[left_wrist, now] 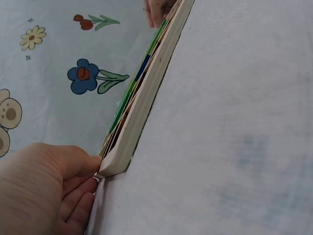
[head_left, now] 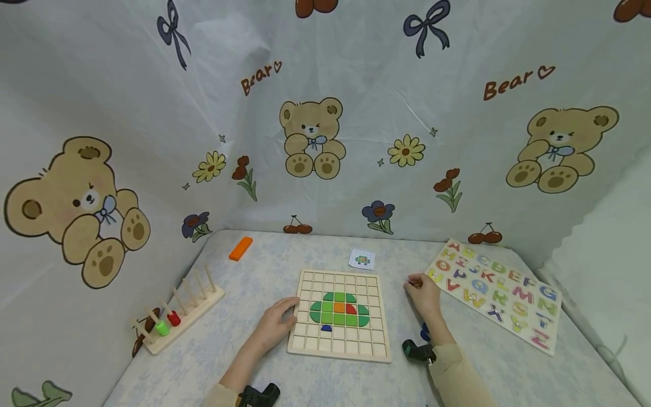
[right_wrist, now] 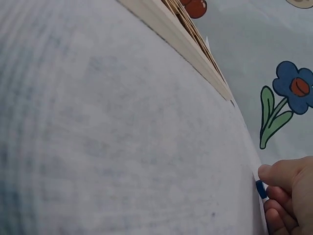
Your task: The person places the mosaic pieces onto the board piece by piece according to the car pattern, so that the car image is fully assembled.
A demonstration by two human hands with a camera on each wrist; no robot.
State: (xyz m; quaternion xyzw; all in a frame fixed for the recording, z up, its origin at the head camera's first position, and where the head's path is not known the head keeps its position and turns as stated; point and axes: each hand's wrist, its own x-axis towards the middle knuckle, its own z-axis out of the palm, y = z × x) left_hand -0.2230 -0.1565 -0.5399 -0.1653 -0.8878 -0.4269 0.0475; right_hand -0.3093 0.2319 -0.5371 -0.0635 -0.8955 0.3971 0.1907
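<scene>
A wooden grid board [head_left: 338, 355] lies before me, with green, orange and red tiles making a shape in its squares. One blue half-round tile [head_left: 326, 328] sits just below that shape. At the board's left edge my left hand [head_left: 277, 323] holds on, thumb at the top rim and fingers along the side, as the left wrist view shows. My right hand [head_left: 425, 294] is low over the table, between the grid board and the letter board [head_left: 495, 299]. In the right wrist view its thumb and fingers pinch a small blue tile [right_wrist: 261, 189], mostly covered by the fingers.
Behind the grid board lies a pattern card [head_left: 362, 259]. An orange block [head_left: 241, 249] is at the back left, near a wooden peg stand [head_left: 185, 322] with green and red beads. Dark blue pieces [head_left: 425, 332] show beside my right wrist.
</scene>
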